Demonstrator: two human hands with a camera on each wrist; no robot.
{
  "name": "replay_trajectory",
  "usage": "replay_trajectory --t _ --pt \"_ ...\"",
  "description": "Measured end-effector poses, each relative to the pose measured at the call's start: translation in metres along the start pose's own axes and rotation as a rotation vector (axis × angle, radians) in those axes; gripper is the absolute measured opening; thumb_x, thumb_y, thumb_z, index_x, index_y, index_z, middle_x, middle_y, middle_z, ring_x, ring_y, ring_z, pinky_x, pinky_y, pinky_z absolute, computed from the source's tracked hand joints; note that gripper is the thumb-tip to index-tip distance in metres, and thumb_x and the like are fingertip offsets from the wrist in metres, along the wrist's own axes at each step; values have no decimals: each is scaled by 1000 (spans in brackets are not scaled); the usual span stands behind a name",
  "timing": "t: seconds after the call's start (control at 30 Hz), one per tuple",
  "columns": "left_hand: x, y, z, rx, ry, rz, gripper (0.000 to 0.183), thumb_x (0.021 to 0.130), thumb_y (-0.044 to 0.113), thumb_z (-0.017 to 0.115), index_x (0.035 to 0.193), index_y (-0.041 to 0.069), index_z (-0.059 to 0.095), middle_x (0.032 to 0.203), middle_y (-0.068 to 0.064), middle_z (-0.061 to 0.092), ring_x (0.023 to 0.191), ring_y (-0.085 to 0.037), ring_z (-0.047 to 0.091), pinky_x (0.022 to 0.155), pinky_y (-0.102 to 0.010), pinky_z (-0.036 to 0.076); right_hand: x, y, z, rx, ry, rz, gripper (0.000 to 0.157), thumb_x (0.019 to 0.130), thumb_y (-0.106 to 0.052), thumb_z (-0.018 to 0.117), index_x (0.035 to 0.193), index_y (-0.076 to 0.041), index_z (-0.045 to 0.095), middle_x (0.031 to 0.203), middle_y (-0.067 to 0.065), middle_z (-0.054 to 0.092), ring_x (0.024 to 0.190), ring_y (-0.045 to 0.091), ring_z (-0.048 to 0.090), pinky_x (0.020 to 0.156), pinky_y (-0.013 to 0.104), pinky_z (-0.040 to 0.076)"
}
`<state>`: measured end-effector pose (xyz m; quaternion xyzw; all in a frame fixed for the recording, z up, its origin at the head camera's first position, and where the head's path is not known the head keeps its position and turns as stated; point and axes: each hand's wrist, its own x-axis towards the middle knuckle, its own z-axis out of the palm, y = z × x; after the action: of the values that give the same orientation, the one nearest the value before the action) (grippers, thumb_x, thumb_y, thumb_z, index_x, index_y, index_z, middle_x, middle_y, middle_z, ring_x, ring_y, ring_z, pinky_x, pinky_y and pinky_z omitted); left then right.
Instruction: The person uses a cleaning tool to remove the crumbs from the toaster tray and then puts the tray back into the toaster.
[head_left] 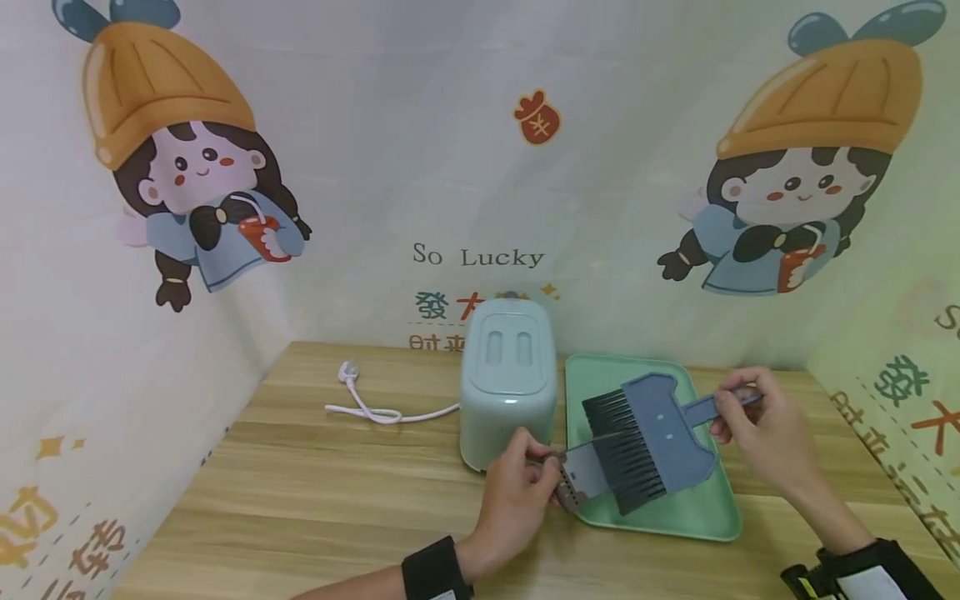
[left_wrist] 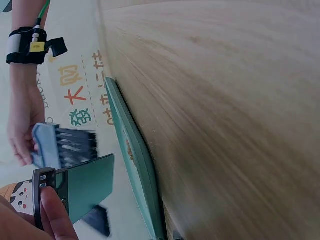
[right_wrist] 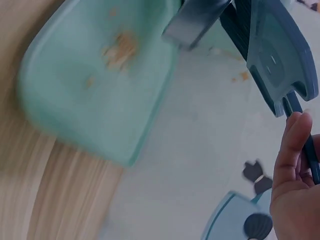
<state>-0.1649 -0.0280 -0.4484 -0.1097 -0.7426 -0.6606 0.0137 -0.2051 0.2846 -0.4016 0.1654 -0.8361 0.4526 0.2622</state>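
Note:
My left hand (head_left: 516,492) pinches the end piece of a flat, shiny metal crumb tray (head_left: 587,472), which tilts over the left side of a green tray (head_left: 701,510). In my right hand (head_left: 768,429) is the thin handle of a blue brush (head_left: 667,433). Its black bristles overlap the crumb tray's free end in the head view. Light brown crumbs (right_wrist: 121,50) lie on the green tray in the right wrist view. Close beside my left hand stands a pale blue-green toaster (head_left: 508,425).
The toaster's white cord (head_left: 412,417) runs left over the wooden table (head_left: 330,500) and ends in a plug (head_left: 347,372). A printed cloth (head_left: 375,167) hangs behind the table and along its sides.

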Motion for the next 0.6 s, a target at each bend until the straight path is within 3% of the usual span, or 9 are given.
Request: replay_trajectory --t 0.17,0.27,0.37,0.43,0.6 --pt "0 -2 2 20 0 6 6 105 3 61 110 4 58 116 -15 72 71 -7 68 63 -34 63 1 22 -22 -132 55 35 12 101 8 59 113 8 56 67 0 66 52 -1 61 49 15 53" --pt "1 0 3 30 -7 -4 6 104 2 60 109 5 58 116 -14 72 71 -6 68 64 -36 64 6 19 -30 -173 130 85 11 103 2 58 114 6 57 65 -11 66 51 -4 61 49 13 51" --pt "2 2 4 26 -18 -8 6 105 2 60 109 4 58 116 -14 71 71 -6 68 65 -35 64 16 8 -29 -144 189 153 14 105 -4 57 117 3 57 66 -20 65 53 -6 63 51 13 53" --pt "2 3 4 24 -25 -3 6 104 2 60 110 4 58 117 -14 71 71 -6 67 64 -32 63 23 1 -23 -123 195 173 15 106 -7 57 118 3 57 68 -17 67 54 -5 64 52 13 54" --pt "1 4 5 34 -35 -1 7 105 1 59 110 5 58 119 -15 71 70 -6 67 61 -26 60 28 1 -9 -152 163 151 14 105 -6 57 114 6 57 70 10 72 52 -6 63 49 14 53"
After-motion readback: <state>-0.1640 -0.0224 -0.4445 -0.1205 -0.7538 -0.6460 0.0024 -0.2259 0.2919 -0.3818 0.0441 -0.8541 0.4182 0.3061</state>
